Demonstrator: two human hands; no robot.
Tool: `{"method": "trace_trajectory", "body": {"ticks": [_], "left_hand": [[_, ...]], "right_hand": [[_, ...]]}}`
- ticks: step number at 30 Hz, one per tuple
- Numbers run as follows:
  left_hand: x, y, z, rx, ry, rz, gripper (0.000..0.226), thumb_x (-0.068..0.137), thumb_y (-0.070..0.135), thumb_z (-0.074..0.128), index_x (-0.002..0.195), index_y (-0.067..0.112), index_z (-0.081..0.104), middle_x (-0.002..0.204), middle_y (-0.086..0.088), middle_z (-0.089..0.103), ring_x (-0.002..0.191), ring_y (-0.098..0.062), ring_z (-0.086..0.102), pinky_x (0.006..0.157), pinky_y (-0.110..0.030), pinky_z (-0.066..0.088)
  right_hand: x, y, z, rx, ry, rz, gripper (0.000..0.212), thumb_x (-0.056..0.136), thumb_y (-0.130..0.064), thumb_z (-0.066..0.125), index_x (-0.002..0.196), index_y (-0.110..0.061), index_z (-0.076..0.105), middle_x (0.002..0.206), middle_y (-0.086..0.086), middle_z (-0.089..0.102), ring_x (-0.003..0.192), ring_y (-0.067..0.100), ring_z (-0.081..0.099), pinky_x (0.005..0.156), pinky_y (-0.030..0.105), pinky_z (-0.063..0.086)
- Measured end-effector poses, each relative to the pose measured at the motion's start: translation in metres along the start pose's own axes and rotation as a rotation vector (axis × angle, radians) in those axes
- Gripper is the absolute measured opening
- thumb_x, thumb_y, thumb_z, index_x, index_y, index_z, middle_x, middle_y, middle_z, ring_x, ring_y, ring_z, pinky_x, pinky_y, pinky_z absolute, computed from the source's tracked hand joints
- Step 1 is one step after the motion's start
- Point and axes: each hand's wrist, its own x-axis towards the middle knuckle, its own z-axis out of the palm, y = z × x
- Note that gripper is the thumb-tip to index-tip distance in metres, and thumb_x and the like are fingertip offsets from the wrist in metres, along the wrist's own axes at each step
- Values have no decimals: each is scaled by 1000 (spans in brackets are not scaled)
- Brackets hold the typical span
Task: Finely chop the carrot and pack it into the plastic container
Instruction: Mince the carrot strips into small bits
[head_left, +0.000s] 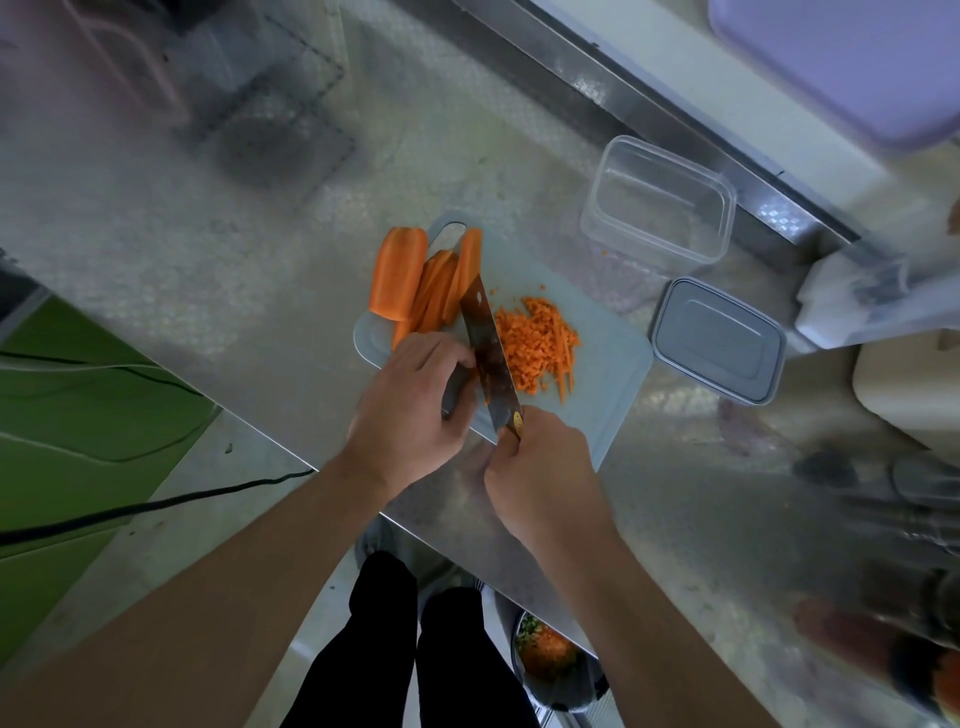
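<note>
The knife is laid with its long axis running from the near right to the far left, the blade tip pointing away toward the carrot slices at the far left corner of the cutting board. Its handle is held in the closed grip of the right hand, while the left hand is curled over something beside the blade; what that grip holds cannot be told, since the fingers cover it. A thick carrot piece is set lengthwise beside the slices, overhanging the board's far left edge. The chopped carrot is heaped just right of the blade. The open plastic container is seen beyond the board on the tabletop, with its lid just off the board's right edge. Bare tabletop is left to the far left of the board. The right margin is blurred and hard to make out.
</note>
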Motion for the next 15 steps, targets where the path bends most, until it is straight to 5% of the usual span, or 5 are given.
{"method": "trace_trajectory", "body": {"ticks": [5,15], "left_hand": [[1,-2,0,-42,10,-35,15,90,10,75,102,10,67,107,0,65,104,-18,59,85,-24,48],[1,-2,1,-64,-2,-64,19,89,13,74,106,11,66,109,0,64,106,-16,59,89,-12,42]], "right_hand": [[0,7,-2,40,43,-10,34,102,-26,47,69,-21,41,67,0,52,57,14,49,48,28,29],[-5,9,-5,32,34,-56,28,102,-25,47,75,-20,48,68,-3,56,60,14,54,47,27,33]]}}
